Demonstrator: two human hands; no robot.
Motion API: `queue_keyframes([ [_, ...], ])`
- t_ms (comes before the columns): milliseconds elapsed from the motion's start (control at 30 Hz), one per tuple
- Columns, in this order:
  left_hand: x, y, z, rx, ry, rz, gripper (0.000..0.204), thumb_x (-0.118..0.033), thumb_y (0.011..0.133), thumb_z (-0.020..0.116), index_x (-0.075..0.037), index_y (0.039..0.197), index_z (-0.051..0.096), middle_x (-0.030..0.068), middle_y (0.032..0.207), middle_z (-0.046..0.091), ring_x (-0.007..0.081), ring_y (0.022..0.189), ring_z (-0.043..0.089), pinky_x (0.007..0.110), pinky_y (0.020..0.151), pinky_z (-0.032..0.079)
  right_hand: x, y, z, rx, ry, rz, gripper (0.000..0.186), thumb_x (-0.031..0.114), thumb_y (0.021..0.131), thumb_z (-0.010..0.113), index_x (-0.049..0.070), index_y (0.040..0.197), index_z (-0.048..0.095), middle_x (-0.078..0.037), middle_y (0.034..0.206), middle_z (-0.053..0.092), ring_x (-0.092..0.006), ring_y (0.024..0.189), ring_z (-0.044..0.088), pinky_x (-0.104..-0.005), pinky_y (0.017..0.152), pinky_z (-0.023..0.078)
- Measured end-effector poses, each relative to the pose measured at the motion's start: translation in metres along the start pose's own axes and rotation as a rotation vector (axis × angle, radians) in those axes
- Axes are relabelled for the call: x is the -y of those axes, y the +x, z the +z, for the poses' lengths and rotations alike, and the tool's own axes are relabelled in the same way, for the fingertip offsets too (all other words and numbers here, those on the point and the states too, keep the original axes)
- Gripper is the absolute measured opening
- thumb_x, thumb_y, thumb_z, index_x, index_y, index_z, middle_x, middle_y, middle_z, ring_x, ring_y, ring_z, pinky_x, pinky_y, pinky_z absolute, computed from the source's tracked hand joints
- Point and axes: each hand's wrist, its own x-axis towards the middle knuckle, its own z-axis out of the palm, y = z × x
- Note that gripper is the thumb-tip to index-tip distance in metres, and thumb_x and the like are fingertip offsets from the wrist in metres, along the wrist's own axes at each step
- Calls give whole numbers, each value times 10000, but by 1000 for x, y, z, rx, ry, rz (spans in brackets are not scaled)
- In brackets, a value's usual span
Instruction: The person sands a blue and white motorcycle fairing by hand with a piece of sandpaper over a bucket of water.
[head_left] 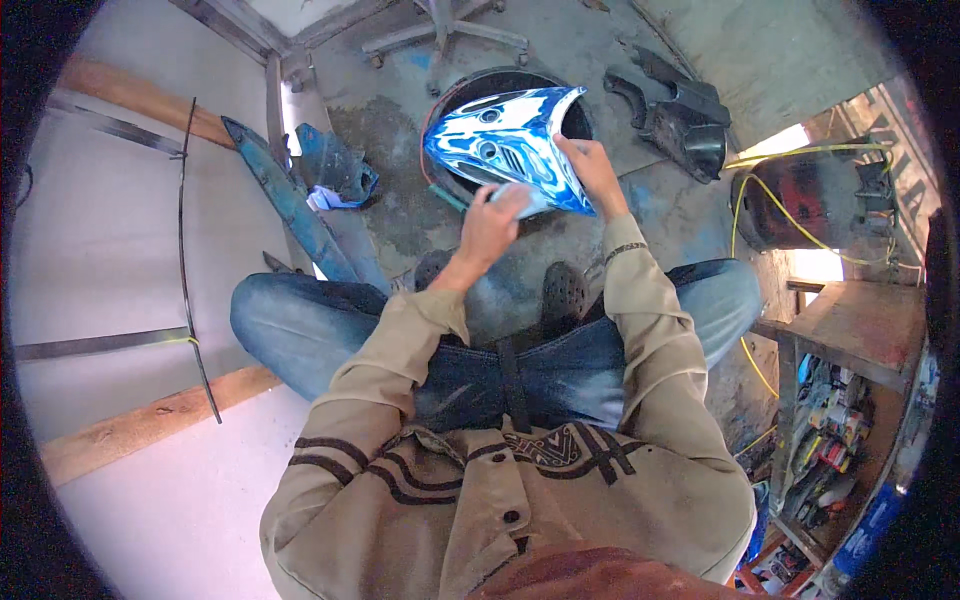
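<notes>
A glossy blue-and-white swirled body panel (480, 130), with round holes and a few slots, lies over a dark round basin (578, 118). My right hand (592, 168) grips the panel's right edge, with the thumb on top and the other fingers mostly hidden beneath. My left hand (488, 232) is closed on a pale blue pad or folded cloth (520, 203), pressed near the panel's lower edge. That hand is slightly blurred, and I cannot make out the exact kind of pad.
Dark plastic vehicle parts (680, 110) lie on the floor at the right. A black drum-shaped object (810, 200) with a yellow hose stands beyond them. A wooden shelf (860, 330) holds clutter. Blue panels (290, 215) lean at the left; a chair base (445, 45) stands behind.
</notes>
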Motion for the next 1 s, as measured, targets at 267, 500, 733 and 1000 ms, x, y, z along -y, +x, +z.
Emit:
queue_keyframes([
  [267, 53, -1, -39, -85, 94, -145, 410, -4, 866, 675, -145, 1245, 744, 59, 1316, 760, 224, 1232, 698, 500, 1098, 418, 11, 1, -12, 65, -78, 50, 468, 393, 1043, 718, -66, 1017, 806, -53, 911, 797, -94, 791, 684, -292, 715, 518],
  [500, 2, -4, -2, 11, 6, 1, 470, 17, 835, 685, -156, 1266, 752, 31, 1374, 735, 222, 1250, 693, 493, 1125, 412, 19, 1, -12, 104, -121, 81, 495, 410, 1047, 714, -76, 1038, 805, -44, 927, 792, -101, 824, 679, -291, 759, 534],
  [733, 65, 1, -55, -55, 71, -288, 417, 5, 868, 663, -137, 1250, 753, 59, 1298, 760, 241, 1225, 698, 511, 1070, 427, 17, 0, -14, 101, -117, 94, 535, 462, 1033, 719, -65, 1019, 807, -20, 890, 769, -89, 781, 647, -281, 716, 500],
  [1000, -9, 4, -9, 57, -72, -12, 525, 35, 830, 655, -140, 1320, 726, 66, 1390, 729, 248, 1346, 645, 494, 1146, 407, 4, 11, -20, 91, -172, 126, 497, 475, 1022, 723, 0, 909, 818, 25, 770, 710, -57, 653, 551, -283, 582, 394],
])
